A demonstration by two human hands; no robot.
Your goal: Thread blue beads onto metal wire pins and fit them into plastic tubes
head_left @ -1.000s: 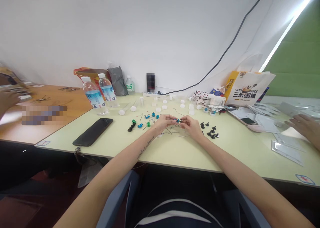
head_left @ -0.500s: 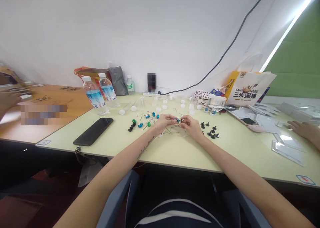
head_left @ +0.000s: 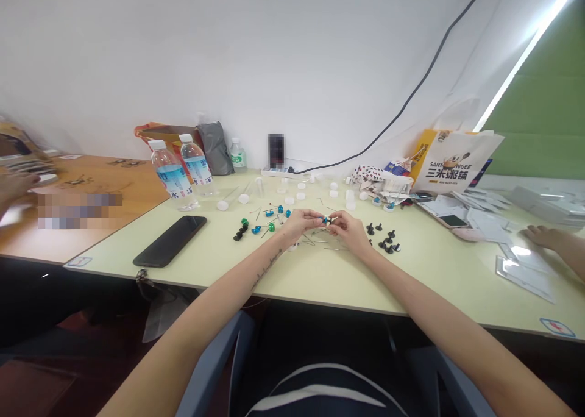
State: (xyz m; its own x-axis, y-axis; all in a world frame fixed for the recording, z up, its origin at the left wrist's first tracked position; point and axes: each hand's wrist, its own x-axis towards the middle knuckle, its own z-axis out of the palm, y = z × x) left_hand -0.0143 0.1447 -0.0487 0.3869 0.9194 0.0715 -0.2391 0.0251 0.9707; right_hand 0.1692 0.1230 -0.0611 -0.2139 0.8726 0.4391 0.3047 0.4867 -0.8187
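Head view: a small blue-and-black piece (head_left: 326, 220) sits pinched in the narrow grip of your left hand (head_left: 302, 221) and right hand (head_left: 347, 227), above the worktop (head_left: 320, 283); a slip could drop it among the loose thin rods (head_left: 309, 239).

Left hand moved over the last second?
No, no visible shift either way: the left hand, pinching a small blue piece, sits the same against the black phone.
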